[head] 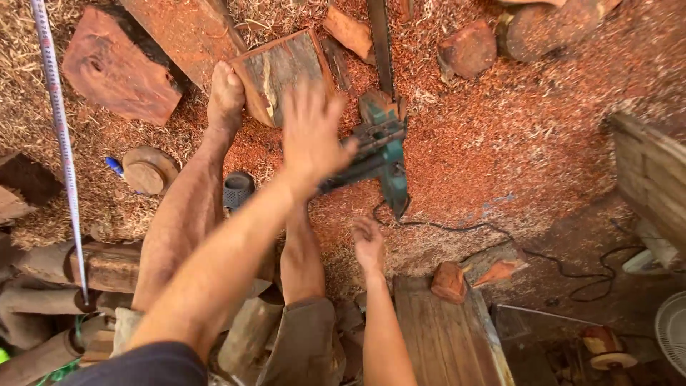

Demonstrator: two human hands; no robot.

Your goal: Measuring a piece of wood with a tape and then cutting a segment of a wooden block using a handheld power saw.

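Warm, even daylight with soft shadows; the left hand is motion-blurred, and the wide lens bends the edges.

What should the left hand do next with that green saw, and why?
Probably close on the saw. The left hand hovers open and blurred just beside its handle, not gripping, while the right hand hangs free below. A foot rests by the wood block.

You have two hands in view: left hand, right hand. One green chainsaw on sawdust floor. One measuring tape. One round wooden disc. One blue pen. One white fan. Two bare legs of yours.
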